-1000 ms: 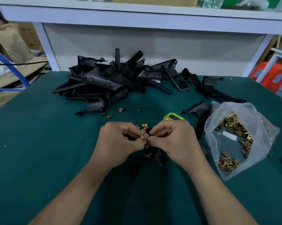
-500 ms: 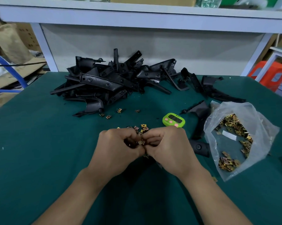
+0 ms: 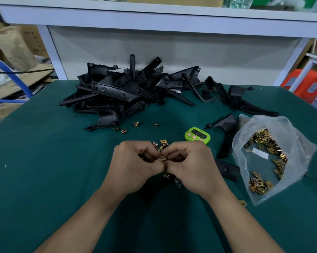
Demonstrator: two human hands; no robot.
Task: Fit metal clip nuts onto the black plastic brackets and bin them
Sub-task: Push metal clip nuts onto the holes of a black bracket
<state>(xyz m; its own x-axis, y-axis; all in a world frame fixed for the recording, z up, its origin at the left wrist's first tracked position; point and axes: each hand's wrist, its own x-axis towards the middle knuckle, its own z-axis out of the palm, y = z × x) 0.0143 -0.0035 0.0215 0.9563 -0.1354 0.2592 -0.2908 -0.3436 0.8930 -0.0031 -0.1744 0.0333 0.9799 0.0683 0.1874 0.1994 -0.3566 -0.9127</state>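
Note:
My left hand (image 3: 134,165) and my right hand (image 3: 192,165) meet knuckle to knuckle over the green table (image 3: 44,179). Between their fingertips they pinch a brass clip nut (image 3: 162,158) against a black plastic bracket (image 3: 177,181), which is mostly hidden under my palms. Loose clip nuts (image 3: 162,144) lie just beyond my fingers. A big pile of black brackets (image 3: 128,92) fills the back of the table. A clear plastic bag of clip nuts (image 3: 269,156) lies to the right.
A green timer (image 3: 197,135) sits just beyond my right hand. More black brackets (image 3: 227,136) lie between it and the bag. A few stray nuts (image 3: 124,131) rest near the pile. A white shelf frame (image 3: 154,13) stands behind the table.
Both hands have drawn slightly toward me and closed tighter together on the nut and bracket. The timer, half hidden a second ago, is now in full view.

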